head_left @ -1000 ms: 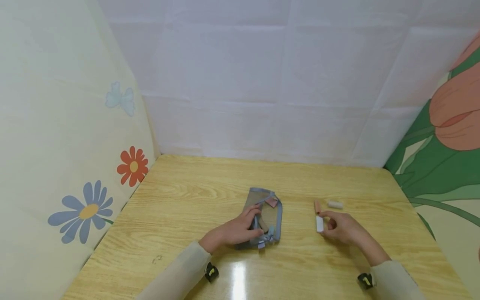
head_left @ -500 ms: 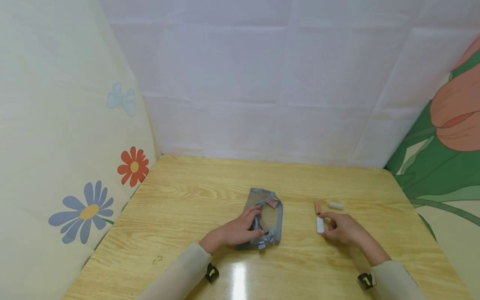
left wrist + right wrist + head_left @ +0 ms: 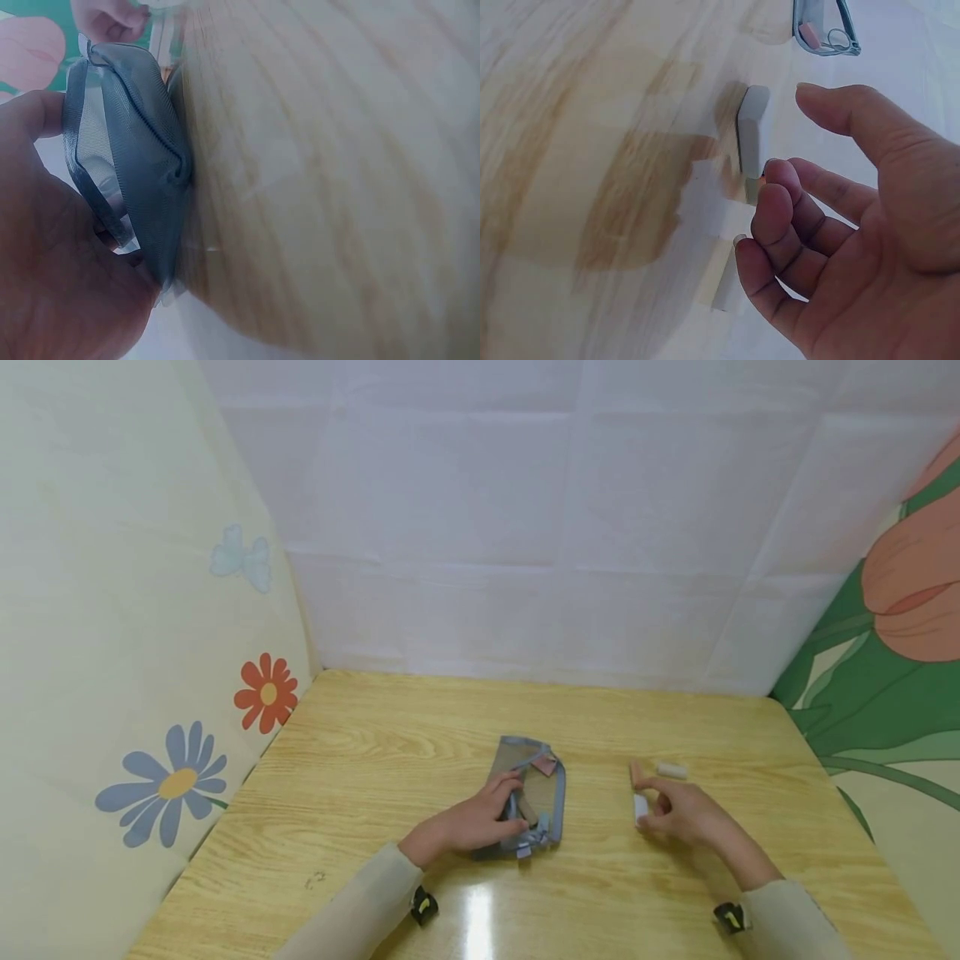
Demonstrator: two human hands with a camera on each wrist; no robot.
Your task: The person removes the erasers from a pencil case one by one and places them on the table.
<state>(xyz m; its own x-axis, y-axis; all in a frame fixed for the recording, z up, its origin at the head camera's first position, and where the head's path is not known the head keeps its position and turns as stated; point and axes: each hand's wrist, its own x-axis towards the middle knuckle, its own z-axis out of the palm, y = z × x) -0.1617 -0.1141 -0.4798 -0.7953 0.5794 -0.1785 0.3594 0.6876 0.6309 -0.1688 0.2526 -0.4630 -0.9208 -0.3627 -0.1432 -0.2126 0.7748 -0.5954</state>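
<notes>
My left hand [image 3: 471,820] holds a grey-blue zippered mesh pouch [image 3: 557,806] lying on the table, its fingers at the pouch's opening. Through the mesh show a pink block [image 3: 543,765] and a brownish piece. In the left wrist view the zipped edge of the pouch [image 3: 146,112] stands up beside the palm. To the right, my right hand [image 3: 686,810] is at a small white eraser-like block [image 3: 641,807]. The right wrist view shows the thumb apart from this white block [image 3: 754,124], while the curled fingertips are close to its end; whether they touch it, I cannot tell.
A salmon-coloured stick [image 3: 635,773] lies just beyond the white block. Beside it is a cream cylinder [image 3: 671,770]. The wooden table [image 3: 390,735] ends at a white cloth [image 3: 450,568] behind and at printed cloths on both sides.
My right hand's fingers have shifted slightly around the white block, covering a little more of it in the head view. The left hand and pouch stay as they were.
</notes>
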